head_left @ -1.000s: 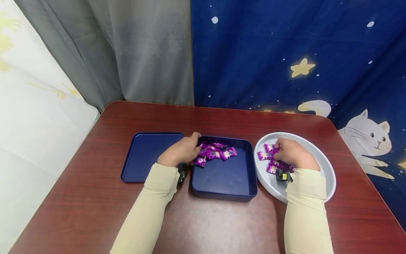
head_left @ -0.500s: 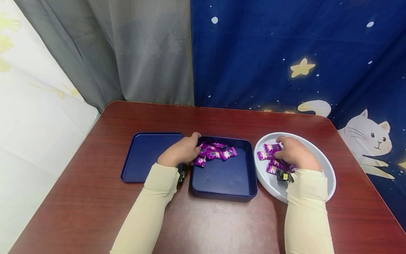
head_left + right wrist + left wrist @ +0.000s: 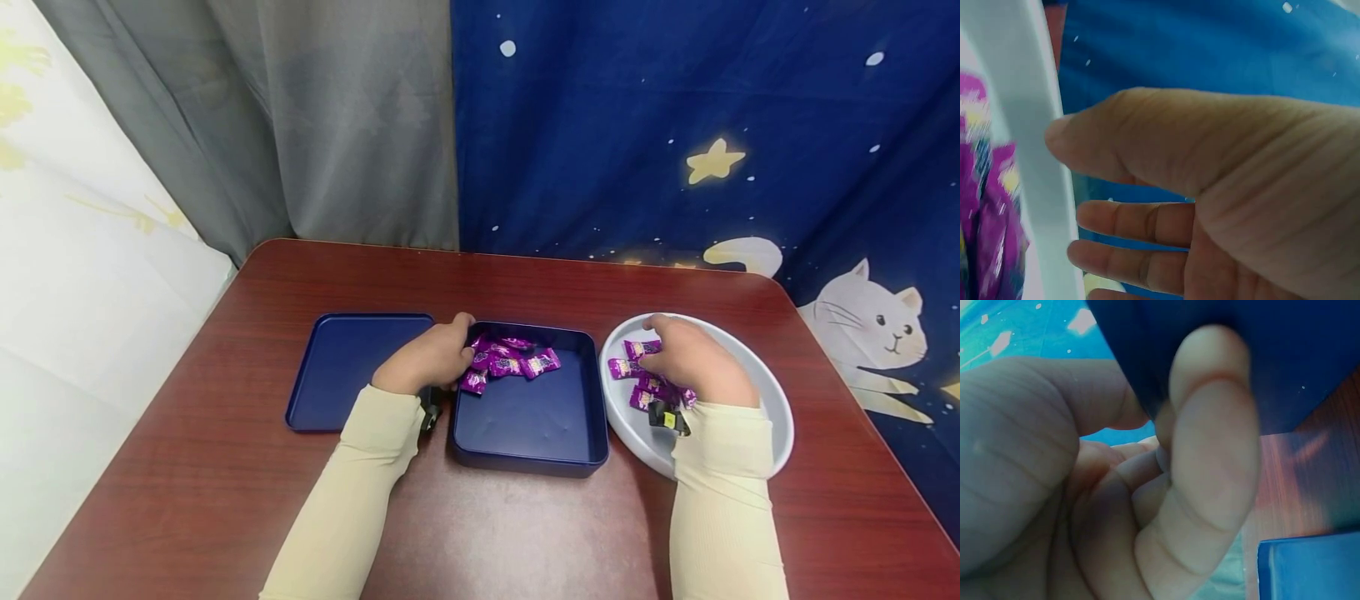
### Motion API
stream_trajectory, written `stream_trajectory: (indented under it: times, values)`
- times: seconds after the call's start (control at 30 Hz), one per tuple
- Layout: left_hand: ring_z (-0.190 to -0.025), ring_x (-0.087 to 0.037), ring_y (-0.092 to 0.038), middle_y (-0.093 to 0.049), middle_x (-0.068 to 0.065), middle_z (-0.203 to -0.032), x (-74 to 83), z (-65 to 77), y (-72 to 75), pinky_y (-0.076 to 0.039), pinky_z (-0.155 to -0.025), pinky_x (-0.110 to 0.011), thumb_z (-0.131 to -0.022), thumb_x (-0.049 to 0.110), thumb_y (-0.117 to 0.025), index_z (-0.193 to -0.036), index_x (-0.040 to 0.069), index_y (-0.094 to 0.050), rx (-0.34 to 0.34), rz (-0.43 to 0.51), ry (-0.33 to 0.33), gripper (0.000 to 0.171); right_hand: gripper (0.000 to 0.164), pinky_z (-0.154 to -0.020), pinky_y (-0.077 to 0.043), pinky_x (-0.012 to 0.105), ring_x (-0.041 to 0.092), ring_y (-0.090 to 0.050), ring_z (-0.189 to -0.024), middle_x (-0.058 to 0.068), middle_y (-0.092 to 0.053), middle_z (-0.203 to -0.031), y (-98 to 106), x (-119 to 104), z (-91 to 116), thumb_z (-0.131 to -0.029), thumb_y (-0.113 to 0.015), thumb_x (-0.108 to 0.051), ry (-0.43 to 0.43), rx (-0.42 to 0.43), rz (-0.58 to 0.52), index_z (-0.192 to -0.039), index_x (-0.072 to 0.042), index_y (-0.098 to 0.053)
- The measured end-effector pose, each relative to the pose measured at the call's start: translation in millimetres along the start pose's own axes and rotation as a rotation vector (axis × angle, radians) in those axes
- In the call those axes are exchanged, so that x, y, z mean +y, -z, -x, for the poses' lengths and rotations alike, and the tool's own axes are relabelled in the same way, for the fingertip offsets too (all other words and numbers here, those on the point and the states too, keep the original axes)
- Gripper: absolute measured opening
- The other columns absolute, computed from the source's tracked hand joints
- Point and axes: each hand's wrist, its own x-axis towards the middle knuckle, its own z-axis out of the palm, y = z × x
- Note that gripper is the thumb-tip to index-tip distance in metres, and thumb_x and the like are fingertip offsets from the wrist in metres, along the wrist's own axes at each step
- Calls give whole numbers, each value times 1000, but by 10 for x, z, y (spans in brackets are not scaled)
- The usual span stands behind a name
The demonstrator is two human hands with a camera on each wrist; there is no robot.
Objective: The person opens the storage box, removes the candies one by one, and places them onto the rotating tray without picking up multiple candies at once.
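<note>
In the head view, a dark blue square box (image 3: 528,425) holds several purple-wrapped candies (image 3: 506,365) at its back left. My left hand (image 3: 427,354) grips the box's left wall; in the left wrist view a curled finger (image 3: 1216,456) presses on the blue side. My right hand (image 3: 693,358) is over a round white plate (image 3: 780,425), above more purple candies (image 3: 626,367), some hidden beneath it. The right wrist view shows its thumb and fingers extended and apart, with nothing between them, close to the plate's white rim (image 3: 1047,175).
A flat blue lid or shallow tray (image 3: 345,367) lies left of the box, partly behind my left hand. Box and plate stand nearly touching on the reddish-brown wooden table (image 3: 540,533). Grey and blue curtains hang behind the far edge.
My right hand's fingers have come away from the candies and spread apart, with the fingertips a little farther back. The left hand and the box have not moved.
</note>
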Motion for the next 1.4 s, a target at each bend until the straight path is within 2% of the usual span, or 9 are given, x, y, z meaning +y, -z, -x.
stream_trajectory:
  times: [0.23, 0.47, 0.7, 0.87, 1.17, 1.4]
  values:
    - [-51, -16, -60, -63, -9, -70, -6, 7, 2, -51, -58, -33, -97, 17, -45, -143, 6, -23, -4, 7, 4, 52, 49, -93, -42, 57, 36, -55, -101, 25, -60, -114, 10, -283, 14, -79, -66, -12, 116, 29, 12, -124, 3, -52]
    - [-52, -17, -60, -63, -9, -70, -12, 14, 10, -51, -58, -33, -97, 17, -45, -143, 6, -23, -8, 14, 0, 53, 49, -94, -41, 56, 38, -53, -104, 26, -57, -119, 3, -524, 56, -80, -65, -11, 180, 43, 44, -124, 4, -51]
    - [-53, -16, -60, -62, -10, -71, -22, 1, 0, -50, -58, -33, -97, 17, -45, -143, 6, -23, -6, 13, 1, 52, 47, -86, -47, 49, 30, -56, -93, 19, -61, -104, -67, -732, 71, -79, -70, -10, 239, 66, 87, -120, 3, -54]
    - [-53, -16, -60, -62, -10, -73, -28, -5, -2, -50, -58, -33, -97, 18, -45, -143, 6, -24, -5, 14, 5, 52, 49, -92, -46, 50, 32, -56, -103, 20, -60, -114, -127, -865, 52, -79, -72, -12, 264, 65, 117, -122, 2, -54]
    - [-52, -17, -60, -62, -10, -70, -22, -2, 2, -51, -57, -32, -97, 17, -45, -143, 6, -23, -9, 17, -2, 52, 45, -90, -48, 47, 30, -57, -100, 18, -61, -111, -247, -978, -10, -78, -72, -15, 320, 55, 155, -118, -1, -57]
    - [-51, -16, -60, -63, -10, -70, -11, -8, -8, -51, -55, -32, -97, 17, -45, -143, 6, -24, -1, 13, -6, 51, 44, -91, -47, 46, 29, -58, -99, 16, -61, -111, -349, -1012, -85, -79, -72, -14, 348, 15, 141, -118, -2, -58]
